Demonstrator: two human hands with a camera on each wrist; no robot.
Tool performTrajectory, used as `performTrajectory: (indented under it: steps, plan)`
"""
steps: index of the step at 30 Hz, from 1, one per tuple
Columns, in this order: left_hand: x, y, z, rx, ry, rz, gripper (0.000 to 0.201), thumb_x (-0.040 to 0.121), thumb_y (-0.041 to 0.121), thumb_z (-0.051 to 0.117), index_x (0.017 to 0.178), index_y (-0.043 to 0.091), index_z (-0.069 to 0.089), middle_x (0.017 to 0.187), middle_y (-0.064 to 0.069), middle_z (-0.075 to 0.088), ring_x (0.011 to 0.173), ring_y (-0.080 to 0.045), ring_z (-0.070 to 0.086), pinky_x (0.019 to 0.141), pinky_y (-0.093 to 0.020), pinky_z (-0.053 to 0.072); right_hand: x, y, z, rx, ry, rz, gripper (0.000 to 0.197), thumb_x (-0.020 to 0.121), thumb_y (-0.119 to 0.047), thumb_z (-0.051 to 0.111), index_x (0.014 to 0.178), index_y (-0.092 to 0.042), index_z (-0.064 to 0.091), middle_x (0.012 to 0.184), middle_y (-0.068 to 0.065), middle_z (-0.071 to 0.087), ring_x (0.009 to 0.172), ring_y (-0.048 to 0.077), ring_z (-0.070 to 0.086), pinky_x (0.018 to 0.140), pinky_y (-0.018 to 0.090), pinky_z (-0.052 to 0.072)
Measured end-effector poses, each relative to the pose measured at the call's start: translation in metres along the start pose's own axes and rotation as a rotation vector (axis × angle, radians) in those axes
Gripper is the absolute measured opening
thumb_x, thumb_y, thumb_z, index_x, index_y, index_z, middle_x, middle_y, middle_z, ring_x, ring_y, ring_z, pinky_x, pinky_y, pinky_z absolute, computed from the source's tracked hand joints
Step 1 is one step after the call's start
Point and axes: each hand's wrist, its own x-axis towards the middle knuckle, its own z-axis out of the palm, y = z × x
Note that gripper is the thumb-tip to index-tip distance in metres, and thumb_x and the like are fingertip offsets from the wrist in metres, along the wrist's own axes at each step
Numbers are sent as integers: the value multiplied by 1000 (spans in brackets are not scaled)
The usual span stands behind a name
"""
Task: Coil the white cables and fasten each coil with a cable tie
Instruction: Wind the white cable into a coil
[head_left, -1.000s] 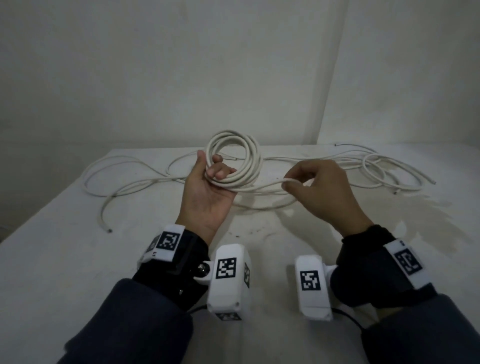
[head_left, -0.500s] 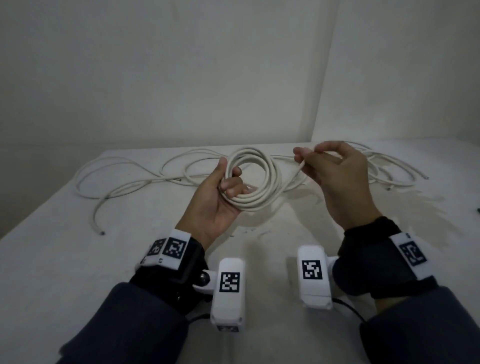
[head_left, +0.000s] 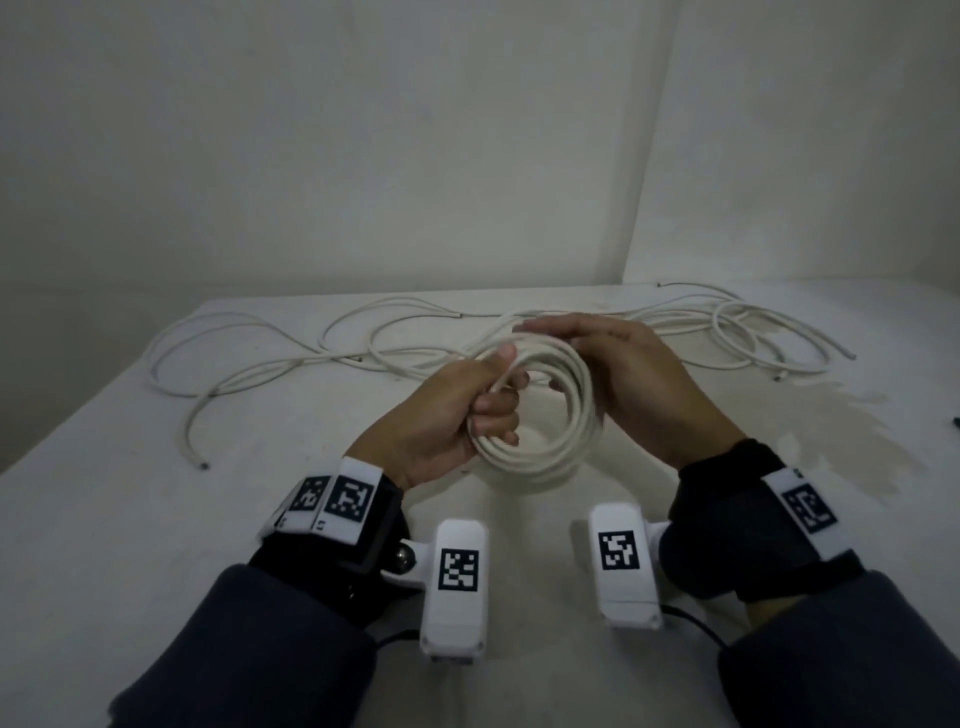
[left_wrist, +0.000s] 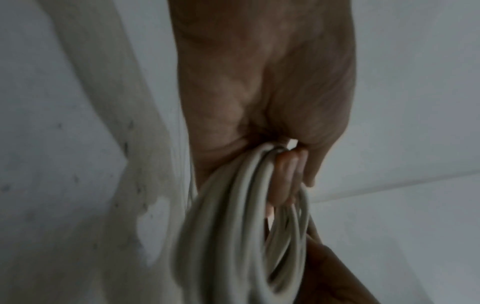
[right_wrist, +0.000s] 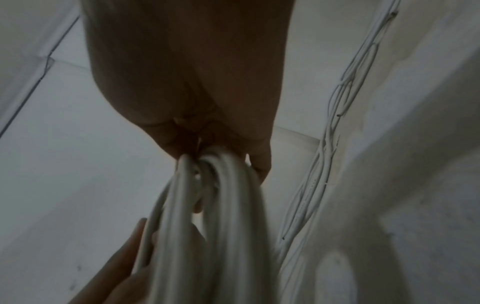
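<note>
Since half a second earlier, right hand (head_left: 639, 384) had closed onto the coil (head_left: 540, 415), fingers wrapped over its far side. Left hand (head_left: 452, 415) gripped the near side. Wrist tags (head_left: 618, 550) showed only square codes, nothing readable.

The right hand (head_left: 639, 384) covers the far side of the coil (head_left: 540, 415), so I cannot see how its fingers sit on it. Both wrist views show the coil as a blurry smear running off the bottom edge. The loose cables (head_left: 727, 332) on the table (head_left: 130, 519) tangle together too thinly to count.
</note>
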Motion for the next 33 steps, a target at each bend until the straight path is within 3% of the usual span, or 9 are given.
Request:
performTrajectory:
  steps: [4, 8, 11, 13, 16, 19, 25, 29, 33]
  plan:
    - [0, -7, 9, 270, 52, 22, 34, 100, 28, 40, 83, 2, 54, 43, 11, 28, 36, -3, 27, 51, -20, 42, -5, 2, 9, -115, -87, 73, 33, 92, 5, 37, 103, 5, 68, 101, 28, 67, 82, 26, 60, 70, 25, 51]
    - [1, -4, 6, 265, 77, 63, 35, 100, 28, 41, 78, 5, 55, 43, 10, 28, 35, -3, 26, 49, -19, 41, 1, 4, 11, 59, 84, 88, 18, 95, -4, 46, 102, -10, 62, 91, 12, 61, 82, 21, 58, 68, 22, 50]
    - [1, -4, 6, 289, 67, 53, 35, 100, 29, 41, 79, 5, 55, 44, 9, 28, 36, -4, 26, 49, -19, 41, 1, 7, 11, 29, 127, 105, 10, 95, -8, 52, 93, -5, 62, 76, 15, 63, 64, 19, 61, 65, 26, 50]
    - [1, -5, 5, 302, 70, 40, 34, 100, 29, 42, 80, 4, 55, 45, 9, 28, 37, -5, 26, 49, -19, 41, -1, 8, 10, 38, 138, 69, 9, 92, -2, 56, 93, -5, 65, 77, 14, 69, 67, 17, 66, 67, 26, 53]
    - [1, -5, 4, 251, 51, 23, 34, 99, 30, 42, 80, 4, 55, 45, 9, 27, 36, -4, 26, 49, -20, 42, -1, 5, 3, 266, 197, 26, 16, 90, 4, 56, 99, -7, 64, 79, 13, 74, 78, 20, 72, 71, 26, 57]
    - [1, -4, 5, 201, 13, 16, 34, 94, 34, 44, 79, 4, 55, 44, 9, 26, 36, -3, 26, 49, -20, 42, -2, 2, 1, 379, 176, 26, 16, 88, 5, 57, 98, -5, 64, 79, 11, 74, 79, 20, 73, 73, 26, 58]
    - [1, -6, 8, 240, 63, 48, 39, 98, 30, 41, 83, 0, 61, 44, 9, 26, 36, -3, 24, 50, -18, 42, -2, 8, 10, 165, 135, 55, 8, 81, 3, 66, 88, -1, 67, 89, 19, 72, 72, 20, 67, 68, 24, 56]
    - [6, -9, 9, 222, 159, 103, 43, 98, 31, 46, 100, -8, 63, 43, 10, 27, 37, -4, 24, 51, -19, 42, -2, 11, 12, 108, 197, -9, 6, 80, 4, 68, 77, 1, 64, 70, 11, 70, 59, 15, 64, 57, 23, 54]
    - [7, -10, 4, 196, 175, 139, 41, 96, 31, 47, 90, -6, 63, 43, 10, 27, 37, -4, 24, 51, -19, 42, -1, 12, 12, 53, 177, -47, 12, 81, -10, 72, 75, 0, 69, 72, 12, 69, 63, 17, 63, 63, 26, 51]
